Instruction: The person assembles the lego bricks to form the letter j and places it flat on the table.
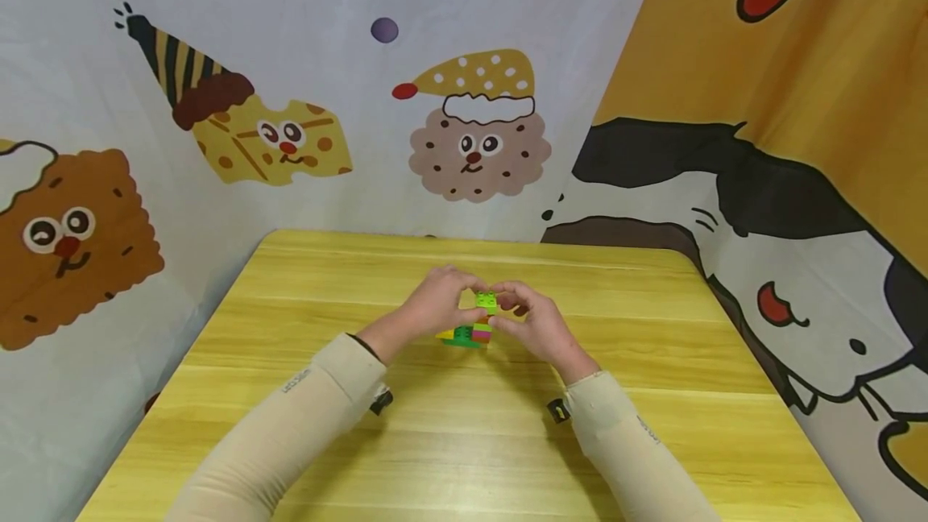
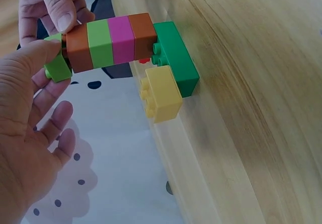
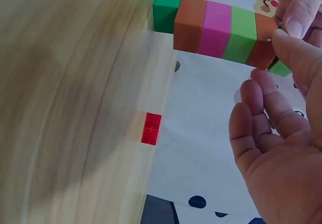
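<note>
A tower of brown, light green and magenta bricks (image 2: 111, 41) stands on a long dark green brick (image 2: 177, 60) on the table. Beside the tower, a yellow brick (image 2: 167, 94) sits on the same green base. My left hand (image 1: 438, 300) pinches a light green brick (image 2: 59, 65) at the tower's top; a slight gap and tilt show between it and the upper brown brick (image 2: 79, 49). From the other side, my right hand (image 1: 538, 325) holds the tower's top, thumb at the upper brown brick and index finger close below. Its remaining fingers curve loosely.
A red brick (image 3: 151, 129) lies on the wooden table (image 1: 464, 441) near its far edge, apart from the tower. Behind the table hangs a cloth with cartoon prints (image 1: 348, 208). Dark wrist devices (image 1: 558, 410) sit under both sleeves.
</note>
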`<action>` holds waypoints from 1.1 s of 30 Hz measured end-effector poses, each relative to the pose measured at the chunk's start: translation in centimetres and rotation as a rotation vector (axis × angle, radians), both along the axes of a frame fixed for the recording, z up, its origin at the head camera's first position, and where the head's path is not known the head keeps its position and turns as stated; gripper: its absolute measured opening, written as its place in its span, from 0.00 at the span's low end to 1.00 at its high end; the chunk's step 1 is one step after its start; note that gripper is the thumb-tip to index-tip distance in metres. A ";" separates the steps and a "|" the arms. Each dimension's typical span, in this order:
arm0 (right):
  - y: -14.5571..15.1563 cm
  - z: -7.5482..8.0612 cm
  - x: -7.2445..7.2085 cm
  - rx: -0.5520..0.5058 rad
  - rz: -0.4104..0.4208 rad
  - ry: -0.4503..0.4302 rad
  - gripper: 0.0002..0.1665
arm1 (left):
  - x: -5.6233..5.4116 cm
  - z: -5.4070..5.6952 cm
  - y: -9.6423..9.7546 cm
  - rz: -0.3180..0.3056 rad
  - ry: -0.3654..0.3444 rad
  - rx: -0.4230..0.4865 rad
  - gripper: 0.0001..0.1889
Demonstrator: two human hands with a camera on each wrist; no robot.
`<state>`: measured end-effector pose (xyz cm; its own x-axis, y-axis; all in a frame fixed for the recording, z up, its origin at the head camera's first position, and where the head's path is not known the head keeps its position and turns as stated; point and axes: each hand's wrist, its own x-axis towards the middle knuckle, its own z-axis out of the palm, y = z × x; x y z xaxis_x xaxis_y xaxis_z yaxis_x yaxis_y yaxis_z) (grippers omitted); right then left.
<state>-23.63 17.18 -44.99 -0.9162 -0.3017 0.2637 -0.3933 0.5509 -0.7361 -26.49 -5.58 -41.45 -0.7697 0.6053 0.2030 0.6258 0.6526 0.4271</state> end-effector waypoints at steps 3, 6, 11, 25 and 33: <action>0.1 0.0 0.1 0.015 0.005 0.050 0.25 | 0.0 -0.1 0.1 0.008 0.010 -0.007 0.22; 0.2 -0.1 0.1 0.041 0.008 0.079 0.24 | 0.1 -0.2 0.2 0.015 0.008 -0.007 0.22; 0.4 -0.1 0.2 0.081 0.016 0.097 0.22 | 0.3 -0.2 0.2 0.016 -0.024 0.014 0.21; 0.5 0.0 0.2 0.112 0.010 0.066 0.22 | 0.5 -0.5 0.2 0.039 -0.108 0.067 0.22; 0.4 -0.1 0.2 0.094 0.008 0.068 0.22 | 0.5 -0.6 0.2 0.062 -0.142 0.098 0.21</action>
